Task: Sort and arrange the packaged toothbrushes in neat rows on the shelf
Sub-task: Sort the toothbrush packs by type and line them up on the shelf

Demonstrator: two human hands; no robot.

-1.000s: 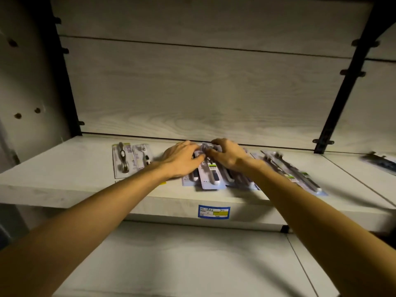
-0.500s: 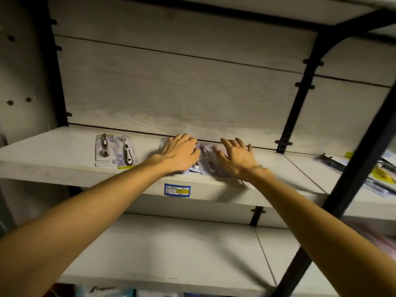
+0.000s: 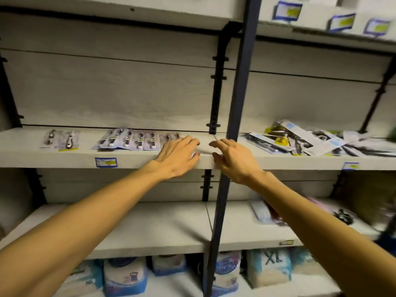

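1. Head view, the only one. Row (image 3: 128,140) of toothbrush packs lies flat on the shelf (image 3: 64,156), at about 10 o'clock from the hands: pale blue-lilac cards, dark handles with white ends, side by side and slightly overlapping, tops toward the back wall.
2. Pair (image 3: 61,140) of packs sits apart at 9 o'clock from the row, near the shelf's left end, pale cards, one with a yellow strip at its front edge.
3. One or two more packs (image 3: 170,137) at the row's right end, partly hidden behind the left hand; blurred, detail unclear.
4. Left hand (image 3: 179,156) is palm down over the shelf's front edge, fingers straight and spread, pointing to 2 o'clock. Released, holding nothing. Contact with the pack under it: cannot tell.
5. Right hand (image 3: 232,160) is just beside it at 3 o'clock, in front of the post (image 3: 240,93), fingers loosely bent and pointing to 10 o'clock. Grasps nothing.
6. Heap (image 3: 310,142) of long packs lies jumbled on the right bay at 3 o'clock, white-blue cards, some yellow.
7. Price tag (image 3: 106,162) is on the shelf edge, below the row.
8. Bottom shelf at 6 o'clock holds bags (image 3: 125,275), white-blue, standing side by side.
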